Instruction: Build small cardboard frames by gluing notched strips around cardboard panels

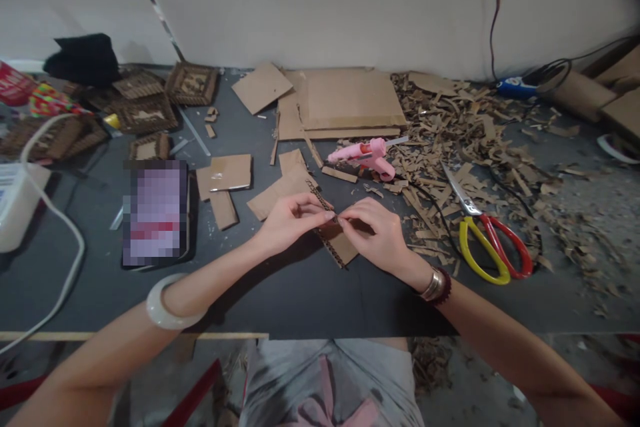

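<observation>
Hands closed narrow: the left hand (295,221) and right hand (375,233) both pinch the edge of a corrugated cardboard piece (336,241), fingertips almost meeting, on the dark worktable (310,293). Left to right beyond them — a pixelated flat object (155,213), cut cardboard pieces (230,173), a pink hot glue gun (363,157) past the right hand, cardboard shreds (450,173), then yellow-and-red scissors (487,250) near the right wrist.

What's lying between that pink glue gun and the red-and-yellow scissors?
In the head view, cardboard shreds and a black cord lie between the pink glue gun and the red-and-yellow scissors.
</observation>
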Demonstrator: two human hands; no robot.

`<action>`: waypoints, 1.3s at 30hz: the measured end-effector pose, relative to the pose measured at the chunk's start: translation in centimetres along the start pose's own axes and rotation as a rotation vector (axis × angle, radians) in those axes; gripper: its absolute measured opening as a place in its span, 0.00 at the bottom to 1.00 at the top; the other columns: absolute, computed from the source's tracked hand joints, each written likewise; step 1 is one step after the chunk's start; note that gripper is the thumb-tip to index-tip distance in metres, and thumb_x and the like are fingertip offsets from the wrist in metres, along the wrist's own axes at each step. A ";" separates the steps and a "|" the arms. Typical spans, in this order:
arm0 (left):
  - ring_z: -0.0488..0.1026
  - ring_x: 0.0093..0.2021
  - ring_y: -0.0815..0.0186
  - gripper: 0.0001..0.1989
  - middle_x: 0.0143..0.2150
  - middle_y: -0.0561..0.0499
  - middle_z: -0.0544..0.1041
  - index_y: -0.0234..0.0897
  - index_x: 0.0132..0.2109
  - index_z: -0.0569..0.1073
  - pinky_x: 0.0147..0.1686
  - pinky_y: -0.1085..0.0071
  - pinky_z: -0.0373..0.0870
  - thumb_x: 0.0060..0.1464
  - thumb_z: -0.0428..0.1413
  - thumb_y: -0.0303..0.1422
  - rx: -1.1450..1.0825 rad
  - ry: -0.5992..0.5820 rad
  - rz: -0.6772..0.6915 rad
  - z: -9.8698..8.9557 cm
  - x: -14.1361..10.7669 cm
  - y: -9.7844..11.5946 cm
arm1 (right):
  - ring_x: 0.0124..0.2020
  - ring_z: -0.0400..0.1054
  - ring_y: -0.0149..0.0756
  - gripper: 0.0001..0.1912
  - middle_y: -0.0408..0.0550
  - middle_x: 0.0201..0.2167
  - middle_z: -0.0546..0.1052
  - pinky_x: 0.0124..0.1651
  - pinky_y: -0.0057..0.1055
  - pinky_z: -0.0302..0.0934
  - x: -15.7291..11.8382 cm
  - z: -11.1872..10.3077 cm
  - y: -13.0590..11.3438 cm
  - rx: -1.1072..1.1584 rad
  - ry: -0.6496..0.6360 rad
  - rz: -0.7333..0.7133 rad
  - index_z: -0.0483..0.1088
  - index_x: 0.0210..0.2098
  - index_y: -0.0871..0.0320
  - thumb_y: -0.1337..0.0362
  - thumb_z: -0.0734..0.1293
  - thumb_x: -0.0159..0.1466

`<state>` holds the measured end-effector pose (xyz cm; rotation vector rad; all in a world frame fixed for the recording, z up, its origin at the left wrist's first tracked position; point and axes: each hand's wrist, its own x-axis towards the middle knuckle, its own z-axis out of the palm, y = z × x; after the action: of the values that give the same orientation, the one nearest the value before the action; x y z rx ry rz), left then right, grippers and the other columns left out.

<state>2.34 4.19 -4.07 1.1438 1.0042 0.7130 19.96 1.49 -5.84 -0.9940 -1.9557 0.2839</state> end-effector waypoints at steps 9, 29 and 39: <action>0.76 0.29 0.67 0.15 0.27 0.49 0.79 0.31 0.32 0.73 0.33 0.73 0.72 0.39 0.65 0.38 0.022 0.022 0.002 0.1 0.1 -0.1 | 0.28 0.68 0.32 0.04 0.48 0.26 0.77 0.31 0.31 0.67 0.1 -0.1 -0.1 0.024 -0.007 -0.006 0.70 0.30 0.59 0.71 0.64 0.59; 0.78 0.32 0.65 0.13 0.30 0.49 0.80 0.31 0.34 0.74 0.36 0.71 0.75 0.40 0.63 0.33 0.006 0.050 -0.001 0.2 -0.2 -0.1 | 0.28 0.69 0.32 0.05 0.48 0.26 0.77 0.32 0.30 0.68 0.1 0.0 -0.2 0.008 0.004 -0.018 0.71 0.31 0.60 0.73 0.64 0.59; 0.78 0.36 0.62 0.11 0.32 0.47 0.81 0.31 0.34 0.75 0.40 0.69 0.76 0.43 0.61 0.33 0.090 0.044 0.032 0.3 -0.2 -0.2 | 0.28 0.69 0.33 0.07 0.49 0.25 0.77 0.31 0.29 0.68 -0.1 0.1 -0.2 -0.029 -0.024 -0.022 0.72 0.29 0.61 0.74 0.63 0.60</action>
<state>2.51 3.82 -4.19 1.2295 1.0656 0.7274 19.80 1.28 -5.88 -0.9912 -1.9962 0.2560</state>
